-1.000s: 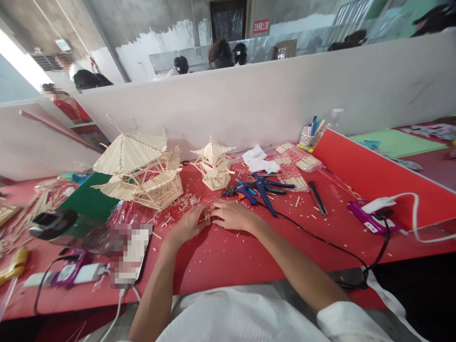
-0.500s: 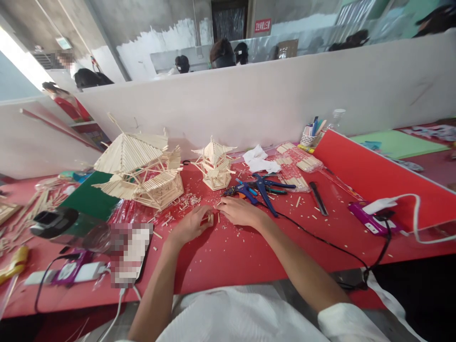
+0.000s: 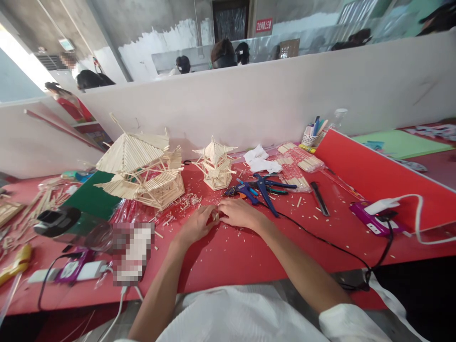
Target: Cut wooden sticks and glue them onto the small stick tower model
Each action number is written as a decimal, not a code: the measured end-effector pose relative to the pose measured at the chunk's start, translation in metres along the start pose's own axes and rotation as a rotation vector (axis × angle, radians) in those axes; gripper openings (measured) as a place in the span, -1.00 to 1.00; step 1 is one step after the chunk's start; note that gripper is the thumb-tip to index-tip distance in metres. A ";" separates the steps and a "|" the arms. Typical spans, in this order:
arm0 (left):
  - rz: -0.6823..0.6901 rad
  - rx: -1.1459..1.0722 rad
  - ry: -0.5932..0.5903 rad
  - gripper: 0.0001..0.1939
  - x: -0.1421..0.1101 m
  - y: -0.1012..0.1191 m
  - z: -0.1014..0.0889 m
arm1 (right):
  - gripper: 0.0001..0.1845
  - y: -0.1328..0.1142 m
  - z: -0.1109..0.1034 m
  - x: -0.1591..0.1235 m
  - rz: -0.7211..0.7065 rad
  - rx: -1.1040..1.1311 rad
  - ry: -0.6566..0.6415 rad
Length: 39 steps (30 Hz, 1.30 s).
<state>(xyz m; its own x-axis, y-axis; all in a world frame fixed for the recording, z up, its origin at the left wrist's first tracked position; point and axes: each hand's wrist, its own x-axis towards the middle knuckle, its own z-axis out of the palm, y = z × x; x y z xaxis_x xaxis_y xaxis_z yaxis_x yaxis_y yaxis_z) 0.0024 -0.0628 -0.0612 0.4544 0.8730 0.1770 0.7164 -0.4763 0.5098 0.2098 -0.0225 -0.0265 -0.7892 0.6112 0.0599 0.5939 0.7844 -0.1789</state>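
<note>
My left hand (image 3: 196,224) and my right hand (image 3: 238,213) meet low over the red tabletop (image 3: 213,259). Between their fingertips is a small piece made of short pale wooden sticks (image 3: 215,217), mostly covered by the fingers. Both hands are closed about it. Just beyond them stands a small pavilion model (image 3: 216,166) built of sticks. A larger stick pavilion (image 3: 142,171) with wide roofs is to the left. Close past my right hand lie a glue gun (image 3: 237,189) and blue-handled cutters (image 3: 265,192). Stick offcuts (image 3: 190,200) are scattered near my left hand.
A bottle (image 3: 74,228), a phone (image 3: 133,254) and a power strip (image 3: 73,268) occupy the left front. To the right are a knife (image 3: 319,199), packs of sticks (image 3: 294,164), a red board (image 3: 384,175) and another power strip (image 3: 374,218). A black cable (image 3: 320,237) crosses the right side.
My left hand has moved slightly right, bringing the small stick piece against my right fingertips. The piece has turned, and the gap between the hands is narrower.
</note>
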 end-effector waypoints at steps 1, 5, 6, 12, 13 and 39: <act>-0.002 0.000 -0.001 -0.67 0.000 -0.001 0.001 | -0.87 0.000 0.000 0.000 -0.005 0.003 0.002; 0.008 0.012 -0.013 -0.62 -0.001 -0.004 0.001 | -0.87 0.000 -0.001 -0.001 -0.013 0.012 0.006; 0.012 0.010 -0.014 -0.60 -0.002 -0.005 0.000 | -0.87 0.000 -0.001 -0.001 -0.014 0.015 0.007; 0.035 -0.032 0.014 -0.55 -0.008 -0.009 -0.015 | -0.89 0.007 -0.002 -0.002 0.003 0.022 0.021; 0.027 -0.034 0.018 -0.55 -0.009 -0.011 -0.017 | -0.89 0.008 -0.002 -0.002 0.015 0.019 0.018; -0.054 -0.154 -0.025 -0.56 -0.005 -0.012 -0.003 | -0.76 -0.004 0.002 0.001 0.030 0.047 0.011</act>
<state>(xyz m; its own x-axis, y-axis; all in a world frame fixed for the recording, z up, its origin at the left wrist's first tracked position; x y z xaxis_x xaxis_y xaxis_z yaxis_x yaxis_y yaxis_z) -0.0105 -0.0611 -0.0657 0.4319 0.8931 0.1262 0.6514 -0.4056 0.6412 0.2067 -0.0252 -0.0278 -0.7694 0.6355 0.0648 0.6088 0.7602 -0.2269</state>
